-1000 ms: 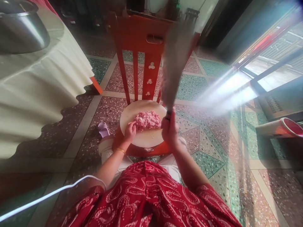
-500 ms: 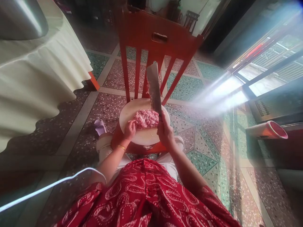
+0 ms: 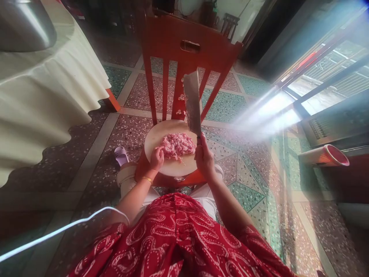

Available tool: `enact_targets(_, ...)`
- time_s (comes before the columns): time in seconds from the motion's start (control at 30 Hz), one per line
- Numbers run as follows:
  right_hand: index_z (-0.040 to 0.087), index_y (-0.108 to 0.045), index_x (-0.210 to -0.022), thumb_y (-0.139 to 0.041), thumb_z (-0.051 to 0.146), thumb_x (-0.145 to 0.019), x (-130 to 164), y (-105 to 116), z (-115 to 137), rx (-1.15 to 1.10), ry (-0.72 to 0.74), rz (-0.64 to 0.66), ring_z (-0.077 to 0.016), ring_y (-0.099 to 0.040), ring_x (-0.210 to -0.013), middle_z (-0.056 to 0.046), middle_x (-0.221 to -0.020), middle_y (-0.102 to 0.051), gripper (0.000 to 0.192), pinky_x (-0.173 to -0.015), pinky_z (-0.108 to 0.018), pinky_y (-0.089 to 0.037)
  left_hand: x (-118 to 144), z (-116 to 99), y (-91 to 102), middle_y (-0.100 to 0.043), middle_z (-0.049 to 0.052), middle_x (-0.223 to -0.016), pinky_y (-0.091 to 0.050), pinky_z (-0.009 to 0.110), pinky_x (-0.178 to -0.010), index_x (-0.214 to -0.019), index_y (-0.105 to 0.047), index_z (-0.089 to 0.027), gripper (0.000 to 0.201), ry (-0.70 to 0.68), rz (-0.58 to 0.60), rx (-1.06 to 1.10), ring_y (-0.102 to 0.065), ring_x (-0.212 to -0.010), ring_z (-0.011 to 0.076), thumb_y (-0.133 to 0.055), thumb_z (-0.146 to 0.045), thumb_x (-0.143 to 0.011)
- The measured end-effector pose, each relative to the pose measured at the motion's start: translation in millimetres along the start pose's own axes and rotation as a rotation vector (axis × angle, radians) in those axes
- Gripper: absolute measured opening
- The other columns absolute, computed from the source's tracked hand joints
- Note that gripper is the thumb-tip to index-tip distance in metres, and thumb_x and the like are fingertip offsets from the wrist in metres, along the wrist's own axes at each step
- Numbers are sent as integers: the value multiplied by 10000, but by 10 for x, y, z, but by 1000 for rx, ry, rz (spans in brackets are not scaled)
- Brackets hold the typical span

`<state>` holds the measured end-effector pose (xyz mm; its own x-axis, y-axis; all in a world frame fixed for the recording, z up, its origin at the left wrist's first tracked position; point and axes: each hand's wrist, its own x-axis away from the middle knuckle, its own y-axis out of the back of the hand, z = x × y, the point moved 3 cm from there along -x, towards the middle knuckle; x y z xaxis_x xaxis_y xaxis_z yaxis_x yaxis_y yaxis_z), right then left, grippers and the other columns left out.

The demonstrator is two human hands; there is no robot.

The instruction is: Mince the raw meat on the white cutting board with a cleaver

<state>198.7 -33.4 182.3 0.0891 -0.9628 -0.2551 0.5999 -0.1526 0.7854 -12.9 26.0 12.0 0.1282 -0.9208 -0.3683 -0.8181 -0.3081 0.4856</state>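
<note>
A round pale cutting board [image 3: 157, 136] lies on the seat of a red wooden chair [image 3: 190, 46] in front of me. A heap of pink minced meat [image 3: 178, 145] sits on the board. My right hand [image 3: 204, 157] grips the handle of a wide cleaver [image 3: 192, 103], whose blade is raised above the right side of the meat with bits stuck to it. My left hand [image 3: 157, 158] rests on the board's left side, fingers curled against the edge of the meat. My lap in red patterned cloth is below.
A table with a cream cloth [image 3: 43, 96] and a metal pot [image 3: 24, 25] stands at the left. A red and white cylinder [image 3: 324, 156] lies on the tiled floor at the right, by a bright window. A white cable [image 3: 57, 231] crosses lower left.
The cleaver came down from a high raised swing onto the meat, then rose again to a lower height. My left hand stayed at the meat's left edge.
</note>
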Motion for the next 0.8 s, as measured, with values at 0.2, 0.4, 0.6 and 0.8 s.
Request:
enact_targets(0.2,170,-501,-1383,-405,185,-936,70,-337,-257,76,-200,253,-224,-690,-981,-102,-1091,-720,458,-843,-314,-556,12,11,13,-618,110,-974,-478,411,-930,-1013,-594,-169,253,-52,13,-12,-586,-973,220,-376,-222,-897)
enact_targets(0.4,254,-322,-1489,-340,274,-982,-65,218,85,-9,-64,17,-199,-660,-1060,-78,-1265,-638,508,-890,-289,-525,5,-1,-1,-619,115,-978,-479,393,-928,-996,-592,-160,247,-76,-19,-15,-589,-967,215,-374,-196,-886)
enact_targets(0.6,111,-419,-1434,-383,172,-938,-35,-406,-173,74,-170,252,-256,-668,-1042,-166,-1171,-676,501,-896,-362,-528,16,22,-5,-614,104,-944,-482,384,-905,-988,-598,-167,243,-53,-2,-25,-589,-939,210,-381,-203,-887)
enact_targets(0.8,258,-390,-1455,-352,266,-979,27,-32,-112,-1,-106,151,-221,-630,-1123,-72,-1300,-615,478,-918,-305,-509,15,43,-20,-618,117,-983,-474,407,-922,-1006,-597,-159,253,-37,11,-24,-585,-973,230,-384,-204,-878)
